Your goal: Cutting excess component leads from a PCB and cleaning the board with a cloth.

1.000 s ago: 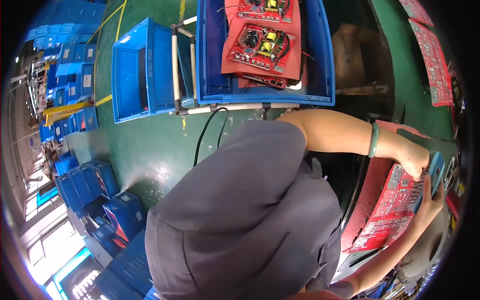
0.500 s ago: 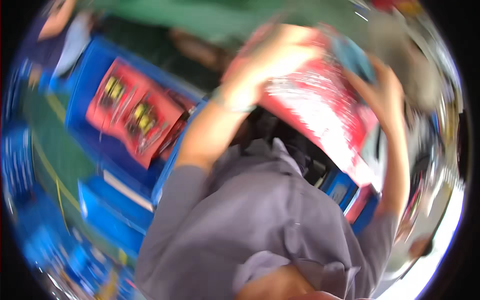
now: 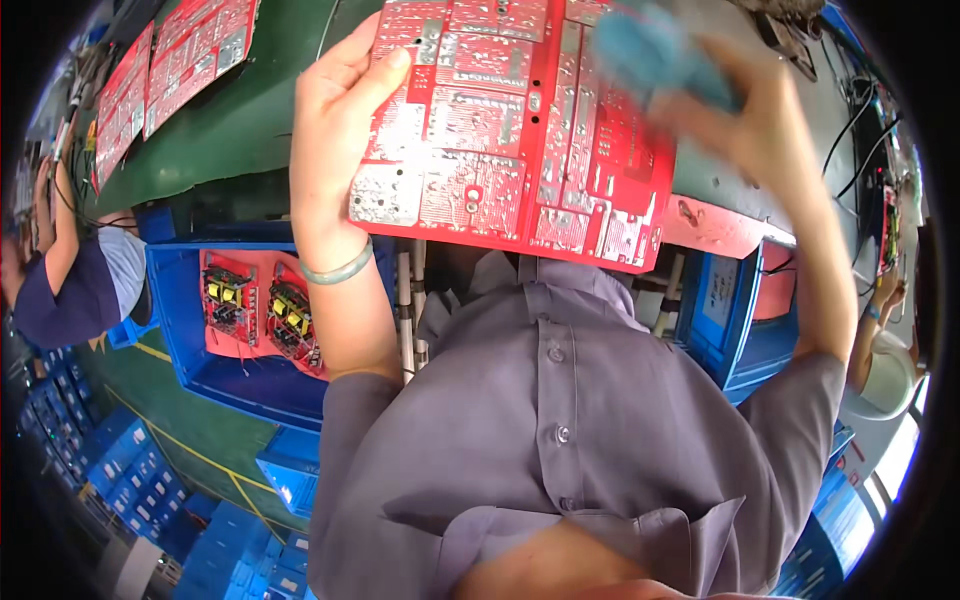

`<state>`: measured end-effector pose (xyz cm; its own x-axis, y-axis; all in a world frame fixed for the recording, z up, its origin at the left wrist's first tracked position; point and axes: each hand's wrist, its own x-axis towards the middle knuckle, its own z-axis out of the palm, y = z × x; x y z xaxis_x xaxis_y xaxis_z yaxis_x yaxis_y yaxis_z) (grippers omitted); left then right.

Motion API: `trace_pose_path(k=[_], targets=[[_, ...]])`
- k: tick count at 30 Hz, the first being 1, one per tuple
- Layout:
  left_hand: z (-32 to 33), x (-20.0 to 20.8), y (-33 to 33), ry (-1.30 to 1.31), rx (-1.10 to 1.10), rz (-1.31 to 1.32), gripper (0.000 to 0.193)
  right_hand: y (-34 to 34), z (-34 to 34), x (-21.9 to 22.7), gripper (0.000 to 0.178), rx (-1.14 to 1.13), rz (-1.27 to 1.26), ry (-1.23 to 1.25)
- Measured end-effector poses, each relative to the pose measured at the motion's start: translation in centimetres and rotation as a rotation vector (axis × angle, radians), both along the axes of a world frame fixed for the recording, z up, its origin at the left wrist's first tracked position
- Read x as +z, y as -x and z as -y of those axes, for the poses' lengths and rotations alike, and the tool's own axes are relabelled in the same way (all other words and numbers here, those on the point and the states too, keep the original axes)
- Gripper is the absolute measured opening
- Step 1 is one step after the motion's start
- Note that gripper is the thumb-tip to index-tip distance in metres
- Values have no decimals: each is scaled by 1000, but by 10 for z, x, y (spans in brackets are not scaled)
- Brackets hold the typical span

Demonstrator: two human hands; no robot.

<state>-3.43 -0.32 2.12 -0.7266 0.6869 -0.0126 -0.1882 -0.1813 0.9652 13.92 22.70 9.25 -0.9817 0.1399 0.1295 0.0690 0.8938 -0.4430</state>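
Note:
A large red circuit board, its soldered side with silvery joints facing up, is tilted in front of my chest. My left hand grips its left edge, thumb on top and fingers behind, with a pale green bangle on the wrist. Over the board's upper right part, my right hand is closed on a soft-looking teal-blue wad. Both are smeared by motion, so its exact kind is unclear, and I cannot tell whether it touches the board.
More red boards lie on the green bench at left. A blue bin beside me holds boards with yellow parts. Another blue bin stands right, near a pink sheet. A co-worker is at far left; cables hang right.
The red board has swung round to sit more squarely before me, its soldered side now clear. My left hand has moved left along with it; the teal wad stays in my right hand.

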Motion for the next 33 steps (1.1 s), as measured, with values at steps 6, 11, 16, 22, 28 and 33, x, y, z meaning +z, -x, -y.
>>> trace_pose_path(k=[6, 11, 16, 22, 28, 33], targets=[[-2, 1, 1, -58, -6, 36, 37, -28, 49, 20, 47, 378, 175, 53], [3, -2, 2, -29, 6, -13, 38, -9, -3, 0, 40, -15, 74, 181], [1, 0, 3, -33, 6, -20, 38, -22, 23, 18, 38, 208, 172, -3], [1, -2, -1, 10, 33, -35, 39, -6, -17, -10, 40, 12, -209, -126], [1, -6, 0, -58, 47, -69, 39, -19, 4, 27, 41, -167, -224, -543], [2, -7, -2, -59, 68, -54, 39, -52, -10, 22, 47, -236, 62, -706]])
